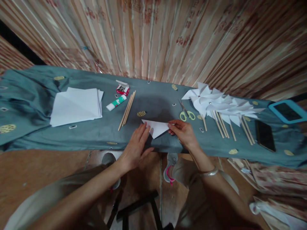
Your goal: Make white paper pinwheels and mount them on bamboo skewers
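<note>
A white sheet of paper (pixel 157 128), folded into a triangle, lies at the near middle of the cloth-covered table. My left hand (pixel 137 143) rests on its left end, fingers stretched out flat and thumb apart. At the right corner my right hand (pixel 181 130) pinches the paper between thumb and fingers. Scissors (pixel 186 114) with pale green handles lie just beyond my right hand. Past my left hand are several wooden sticks (pixel 127 110), a glue stick (pixel 116 102) and an open red box (pixel 122 88) of small metal pieces.
A stack of white paper (pixel 76 107) lies on the left of the table (pixel 158 99). Several paper pinwheels (pixel 216 100) on sticks overlap at the right. Beyond them are a black phone (pixel 265 135) and a blue-framed tablet (pixel 289 111). A curtain (pixel 153 41) hangs behind the table.
</note>
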`<state>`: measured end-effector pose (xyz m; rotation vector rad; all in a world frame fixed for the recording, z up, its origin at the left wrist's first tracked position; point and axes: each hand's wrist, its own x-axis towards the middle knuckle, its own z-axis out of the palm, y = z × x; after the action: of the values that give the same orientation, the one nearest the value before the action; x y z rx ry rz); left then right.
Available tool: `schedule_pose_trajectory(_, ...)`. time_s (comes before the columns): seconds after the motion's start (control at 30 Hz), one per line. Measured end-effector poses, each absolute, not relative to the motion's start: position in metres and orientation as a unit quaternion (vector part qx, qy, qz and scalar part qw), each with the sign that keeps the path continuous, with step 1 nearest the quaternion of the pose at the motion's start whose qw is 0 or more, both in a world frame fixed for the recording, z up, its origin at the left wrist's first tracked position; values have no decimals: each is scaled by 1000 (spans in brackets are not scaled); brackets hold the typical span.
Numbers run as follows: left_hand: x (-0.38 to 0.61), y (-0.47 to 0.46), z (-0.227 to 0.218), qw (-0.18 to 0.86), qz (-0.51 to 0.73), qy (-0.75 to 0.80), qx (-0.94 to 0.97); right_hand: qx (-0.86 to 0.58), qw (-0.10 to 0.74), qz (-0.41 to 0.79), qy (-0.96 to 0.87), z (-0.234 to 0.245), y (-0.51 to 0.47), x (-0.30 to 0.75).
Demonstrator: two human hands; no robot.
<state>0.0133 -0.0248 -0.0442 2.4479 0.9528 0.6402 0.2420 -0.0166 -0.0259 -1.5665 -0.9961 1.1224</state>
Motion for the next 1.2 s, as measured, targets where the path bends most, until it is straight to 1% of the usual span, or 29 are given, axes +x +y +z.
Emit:
schedule_pose_trajectory(0.1, 17, -15, -44, 299, 283, 381, 828, -596, 523, 461, -398, -11, -17, 230)
schedule_pose_trajectory(0.17, 22, -10, -43, 361, 314, 408, 778, -575, 534, 458, -418, -1, -18, 221)
schedule_pose_trajectory(0.3, 28, 3, -39, 477, 366, 445, 664, -555, 525, 456, -457, 8, -17, 208)
schedule_pose_trajectory(0.5, 29, 14, -32, 562, 390, 446, 577, -551, 521, 436, -484, 7, -12, 202)
schedule_pose_trajectory(0.6, 29, 14, -30, 611, 398, 446, 520, -556, 506, 445, -487, 4, -12, 200)
schedule_pose_trajectory(0.73, 27, 16, -30, 630, 409, 464, 470, -554, 493, 472, -477, -1, -11, 197)
schedule_pose_trajectory(0.93, 20, 23, -28, 624, 427, 488, 437, -525, 522, 492, -458, -8, -8, 189)
schedule_pose_trajectory(1.2, 18, 30, -32, 645, 445, 448, 431, -537, 513, 498, -447, -14, -8, 184)
